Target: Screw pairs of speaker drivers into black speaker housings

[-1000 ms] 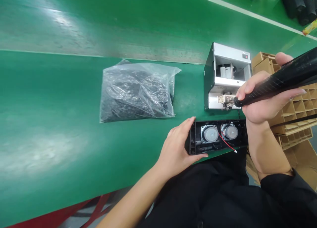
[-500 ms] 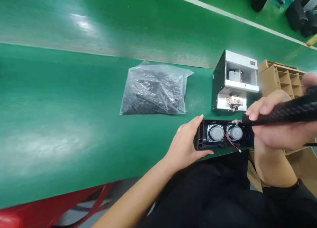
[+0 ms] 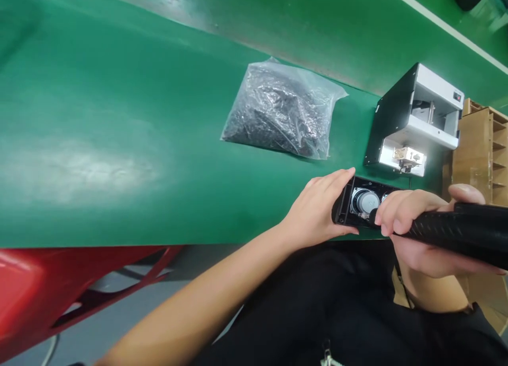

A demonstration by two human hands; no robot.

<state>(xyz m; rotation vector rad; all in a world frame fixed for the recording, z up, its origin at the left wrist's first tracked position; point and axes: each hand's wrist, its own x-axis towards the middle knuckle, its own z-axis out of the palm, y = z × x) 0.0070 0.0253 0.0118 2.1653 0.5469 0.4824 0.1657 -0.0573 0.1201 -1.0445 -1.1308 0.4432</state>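
The left hand (image 3: 317,210) is closed around the near end of a black plastic speaker housing (image 3: 342,207), its fingers over the far edge and its thumb along the near edge. The housing lies open side up on the green-topped table (image 3: 119,180), close to the table's front edge. One round speaker driver (image 3: 364,201) shows inside it; a second one (image 3: 386,197) is almost entirely hidden behind the right hand (only a sliver of its rim shows).

The right hand (image 3: 416,223) grips a thick black electric screwdriver (image 3: 456,229) in its fist, with the fingers wrapped over the barrel. The screwdriver's thin metal bit (image 3: 363,215) reaches over the housing, just beside the visible driver.

Beyond the hands, a clear plastic bag (image 3: 281,112) packed with small black parts lies on the table. To its right stands a white and black screw feeder (image 3: 413,117), near the far side of the housing. Brown cardboard dividers (image 3: 474,154) are stacked past the table's right end, and a red frame (image 3: 32,286) sits below the table's front edge, on the left. The person's black clothing (image 3: 317,302) fills the bottom of the view.
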